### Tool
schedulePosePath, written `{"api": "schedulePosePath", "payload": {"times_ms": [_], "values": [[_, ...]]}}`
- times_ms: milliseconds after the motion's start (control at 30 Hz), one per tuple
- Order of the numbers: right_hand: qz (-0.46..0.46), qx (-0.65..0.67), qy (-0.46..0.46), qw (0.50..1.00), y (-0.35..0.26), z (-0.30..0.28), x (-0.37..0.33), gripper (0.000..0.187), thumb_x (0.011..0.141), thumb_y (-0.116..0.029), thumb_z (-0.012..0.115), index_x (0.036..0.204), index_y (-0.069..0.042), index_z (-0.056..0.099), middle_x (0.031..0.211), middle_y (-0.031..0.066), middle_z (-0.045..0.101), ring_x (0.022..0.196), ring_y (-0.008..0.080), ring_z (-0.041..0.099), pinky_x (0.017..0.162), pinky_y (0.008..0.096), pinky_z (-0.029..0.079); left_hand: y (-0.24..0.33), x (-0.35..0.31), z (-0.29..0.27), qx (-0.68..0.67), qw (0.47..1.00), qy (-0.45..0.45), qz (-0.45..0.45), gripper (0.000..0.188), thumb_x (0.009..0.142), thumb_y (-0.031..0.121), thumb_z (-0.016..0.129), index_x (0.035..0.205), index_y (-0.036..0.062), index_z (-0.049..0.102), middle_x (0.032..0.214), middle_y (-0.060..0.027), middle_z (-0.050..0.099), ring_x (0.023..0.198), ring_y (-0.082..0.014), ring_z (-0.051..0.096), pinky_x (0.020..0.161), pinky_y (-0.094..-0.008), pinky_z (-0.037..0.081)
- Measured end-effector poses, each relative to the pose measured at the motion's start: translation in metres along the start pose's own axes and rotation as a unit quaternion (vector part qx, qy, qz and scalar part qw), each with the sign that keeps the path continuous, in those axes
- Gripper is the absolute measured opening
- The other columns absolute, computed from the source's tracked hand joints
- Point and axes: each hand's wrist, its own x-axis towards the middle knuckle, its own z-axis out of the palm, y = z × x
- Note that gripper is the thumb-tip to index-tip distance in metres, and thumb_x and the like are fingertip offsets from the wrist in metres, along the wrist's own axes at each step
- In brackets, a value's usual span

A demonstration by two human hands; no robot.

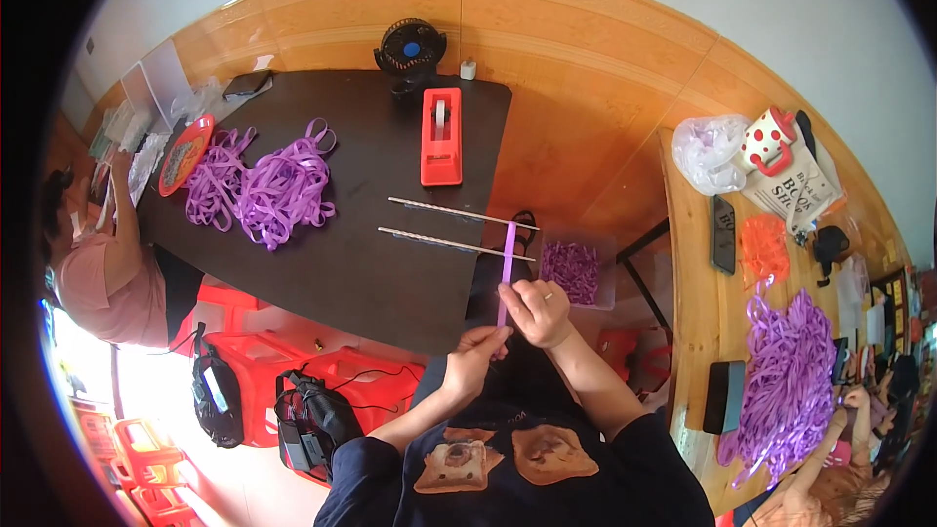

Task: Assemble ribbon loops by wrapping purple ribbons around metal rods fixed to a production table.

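A narrow purple ribbon (509, 252) runs from my hands up across the ends of two thin metal rods (444, 242), which jut out past the right edge of the dark table (390, 283). My left hand (470, 359) pinches the ribbon's lower end. Just above it, my right hand (537, 310), with a ring on one finger, has its fingers closed on the same ribbon. Both hands are in front of my body, close to the table's edge. Beyond the rods on the tabletop stands a red tape dispenser (442, 151) with a clear roll.
Loose purple ribbon (285, 193) heaps on the dark table near an orange plate (186, 155) and a black fan (411, 47). A bin of purple pieces (570, 273) sits below. More ribbon (787, 371) covers the wooden table at right. Co-workers sit at both sides; red stools (366, 381) hold bags.
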Motion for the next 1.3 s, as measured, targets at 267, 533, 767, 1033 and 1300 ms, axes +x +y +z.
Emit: {"api": "schedulePosePath", "payload": {"times_ms": [267, 533, 767, 1033, 1300], "values": [[-0.042, -0.015, 0.009, 0.999, -0.009, -0.002, 0.008, 0.028, 0.068, -0.008, 0.072, 0.094, 0.0, 0.068, 0.087, 0.007, 0.055, 0.058, 0.0166, 0.051, 0.045, 0.0289, 0.034, -0.003, -0.01, 0.0, -0.07, 0.997, 0.032, 0.024, 0.017, 0.091, 0.015, 0.063, 0.092, 0.0003, 0.07, 0.071, -0.0008, 0.062, 0.064, -0.0064, 0.054, 0.062, -0.0205, 0.042], [0.022, 0.079, 0.063, 0.995, -0.005, -0.013, 0.049, 0.031, 0.066, -0.003, 0.074, 0.095, 0.0, 0.064, 0.075, 0.0054, 0.054, 0.055, 0.0194, 0.051, 0.043, 0.0311, 0.035, -0.012, -0.009, -0.008, -0.069, 0.995, -0.054, 0.054, 0.023, 0.095, 0.019, 0.056, 0.107, 0.0012, 0.066, 0.079, -0.002, 0.064, 0.071, -0.0072, 0.055, 0.067, -0.0207, 0.042], [0.3, 0.336, 0.047, 0.891, 0.039, -0.007, 0.092, 0.004, 0.078, 0.003, 0.066, 0.078, 0.006, 0.063, 0.072, 0.0085, 0.06, 0.064, 0.0141, 0.056, 0.055, 0.0269, 0.042, -0.009, 0.027, 0.006, -0.007, 0.998, -0.04, 0.045, 0.029, 0.095, 0.017, 0.054, 0.121, 0.0037, 0.058, 0.093, -0.0017, 0.064, 0.077, -0.0067, 0.054, 0.07, -0.0205, 0.042], [0.546, 0.533, -0.051, 0.644, 0.098, 0.027, 0.095, 0.018, 0.079, -0.006, 0.073, 0.064, -0.003, 0.063, 0.056, -0.0046, 0.051, 0.049, 0.0022, 0.039, 0.047, 0.0203, 0.026, 0.013, 0.082, 0.032, -0.03, 0.996, 0.03, 0.085, 0.031, 0.094, 0.016, 0.056, 0.123, 0.0056, 0.057, 0.104, -0.0024, 0.064, 0.085, -0.0083, 0.056, 0.074, -0.0232, 0.042], [0.637, 0.565, -0.074, 0.519, 0.102, 0.056, 0.076, 0.016, 0.077, -0.004, 0.073, 0.064, -0.004, 0.064, 0.058, -0.0002, 0.058, 0.046, 0.0046, 0.046, 0.044, 0.019, 0.031, 0.016, 0.122, 0.048, -0.106, 0.969, 0.072, 0.211, 0.039, 0.094, 0.01, 0.053, 0.132, 0.0031, 0.046, 0.13, -0.0069, 0.049, 0.112, -0.0138, 0.049, 0.096, -0.0279, 0.038]]}}
